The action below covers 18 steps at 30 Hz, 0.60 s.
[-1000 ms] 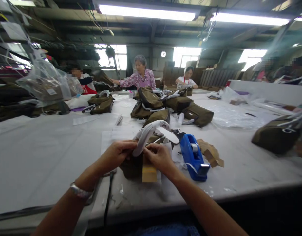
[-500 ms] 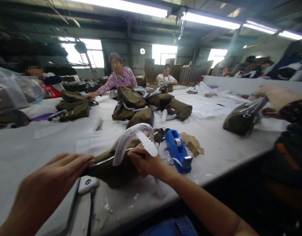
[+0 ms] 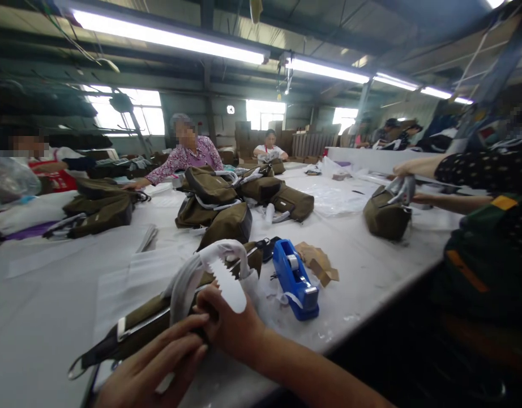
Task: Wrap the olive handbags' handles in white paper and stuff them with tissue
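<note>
An olive-green bag with a dark end and a metal ring lies slantwise on the table in front of me. Wrapping covers its raised handle, and a white strip with a toothed edge stands over my right hand. My right hand is closed on the near side of the bag by its top edge. Beside it, my left hand has its fingertips drawn together against the same side, touching or nearly touching the right fingers. What lies between the fingertips is hidden.
A blue tape dispenser and torn brown cardboard stand right of the bag. Beyond lies a pile of olive bags. A co-worker at right handles another bag; other people work across the table. White sheets lie at left.
My left hand has left the bag's left end and come right, beside my right hand. The bag's ringed end now shows. The view has shifted right.
</note>
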Tool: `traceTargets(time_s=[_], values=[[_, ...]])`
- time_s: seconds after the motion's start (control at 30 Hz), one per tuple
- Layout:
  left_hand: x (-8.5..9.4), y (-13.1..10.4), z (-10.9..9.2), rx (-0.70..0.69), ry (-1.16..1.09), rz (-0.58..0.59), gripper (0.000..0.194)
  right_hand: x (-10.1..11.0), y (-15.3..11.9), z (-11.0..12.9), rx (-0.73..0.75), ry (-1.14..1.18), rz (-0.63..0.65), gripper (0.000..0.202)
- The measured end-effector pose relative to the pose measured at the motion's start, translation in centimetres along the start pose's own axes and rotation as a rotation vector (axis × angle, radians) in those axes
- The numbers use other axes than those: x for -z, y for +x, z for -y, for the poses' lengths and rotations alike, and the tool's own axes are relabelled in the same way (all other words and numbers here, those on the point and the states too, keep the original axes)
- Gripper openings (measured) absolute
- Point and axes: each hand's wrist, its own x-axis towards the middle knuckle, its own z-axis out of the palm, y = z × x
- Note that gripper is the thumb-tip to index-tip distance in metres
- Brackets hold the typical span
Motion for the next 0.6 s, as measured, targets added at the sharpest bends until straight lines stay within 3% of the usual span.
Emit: traceTargets(time_s=[0.07, 0.13, 0.23, 0.33, 0.6], values=[[-1.0, 1.5, 0.2, -0.069, 0.019, -0.014, 0.013, -0.1, -0.2, 0.0, -0.001, 0.046, -0.017, 0.006], [-1.3, 2.3, 1.0, -0.042, 0.056, -0.049, 0.021, -0.3, -0.6, -0.3, -0.006, 0.110, -0.020, 0.009], [-1.4, 2.5, 2.4, -0.038, 0.083, -0.028, 0.032, -1.0, -1.4, -1.0, 0.000, 0.226, -0.019, 0.021], [-1.3, 1.8, 3.3, -0.039, 0.121, -0.053, 0.035, -1.3, -2.0, -1.1, 0.012, 0.264, -0.028, 0.020], [-1.3, 0.5, 2.3, 0.249, 0.085, -0.124, 0.032, 1.1, -1.5, 1.7, 0.064, -0.099, -0.242, 0.018]])
